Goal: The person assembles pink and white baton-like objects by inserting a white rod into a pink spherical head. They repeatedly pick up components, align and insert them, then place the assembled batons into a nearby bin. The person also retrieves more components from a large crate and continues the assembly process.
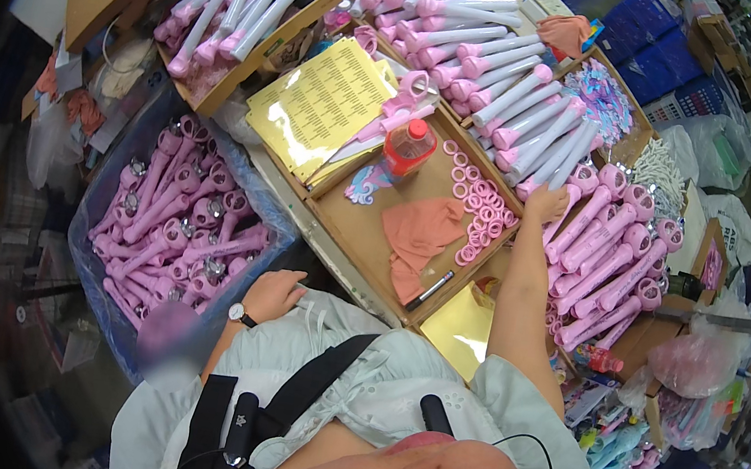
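My right hand (546, 205) reaches out to the near end of a pile of white-and-pink tubes (529, 112). Its fingers close around the lower end of a white tube (580, 152) at the edge of that pile; the fingertips are partly hidden. Just right of this hand lie several pink wand-like handles with round ring heads (608, 237). My left hand (275, 294), with a watch on its wrist, rests by my lap, fingers loosely stretched and holding nothing. Beside it stands a blue-lined bin (277, 207) full of pink handles with silvery parts (177, 227).
A shallow cardboard tray (352, 231) in front of me holds pink rings (484, 201), a red-capped bottle (409, 147), an orange cloth (420, 236), a marker (430, 289) and pink scissors (403, 96). Yellow printed sheets (322, 99) lie at its left. Blue crates (647, 43) stand at the back right.
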Motion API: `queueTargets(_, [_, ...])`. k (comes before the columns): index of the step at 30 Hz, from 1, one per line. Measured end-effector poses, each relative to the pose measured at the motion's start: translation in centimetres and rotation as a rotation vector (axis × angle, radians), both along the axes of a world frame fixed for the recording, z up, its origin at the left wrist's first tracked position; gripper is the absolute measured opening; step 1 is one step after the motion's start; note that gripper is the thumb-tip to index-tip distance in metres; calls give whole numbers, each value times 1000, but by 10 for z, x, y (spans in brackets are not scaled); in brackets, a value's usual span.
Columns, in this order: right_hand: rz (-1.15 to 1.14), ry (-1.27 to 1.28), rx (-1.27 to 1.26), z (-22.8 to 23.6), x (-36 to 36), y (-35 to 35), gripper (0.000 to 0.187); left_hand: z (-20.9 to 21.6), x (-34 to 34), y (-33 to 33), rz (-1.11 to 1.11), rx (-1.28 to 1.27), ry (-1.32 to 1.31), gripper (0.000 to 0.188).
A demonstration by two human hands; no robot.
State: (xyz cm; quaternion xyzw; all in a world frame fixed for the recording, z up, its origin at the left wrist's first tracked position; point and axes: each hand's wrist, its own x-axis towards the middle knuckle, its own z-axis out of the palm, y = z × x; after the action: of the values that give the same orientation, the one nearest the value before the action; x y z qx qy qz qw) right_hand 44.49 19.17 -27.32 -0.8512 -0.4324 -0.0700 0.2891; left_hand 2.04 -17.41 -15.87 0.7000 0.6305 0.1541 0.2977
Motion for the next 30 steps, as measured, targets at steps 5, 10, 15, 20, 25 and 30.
queueTargets(5, [219,275,-167,-16,-8,-23,43,-18,-16,-7,27,-140,36,33])
queueTargets(10, [403,260,-115,3,-11,-48,42,-47,-52,-8,178,-16,-154,27])
queueTargets(15, [605,260,37,29,-55,-136,34,-123,-122,-8,871,-51,-514,25])
queueTargets(20, [880,186,-209,49,-110,-268,18,-196,-180,-22,609,-659,359,38])
queueTargets(25, [932,214,-387,78,-141,-319,13,-257,-198,-11,634,-540,317,36])
queueTargets(30, [899,267,-443,96,-168,-311,13,-316,-205,79,1027,-275,-362,28])
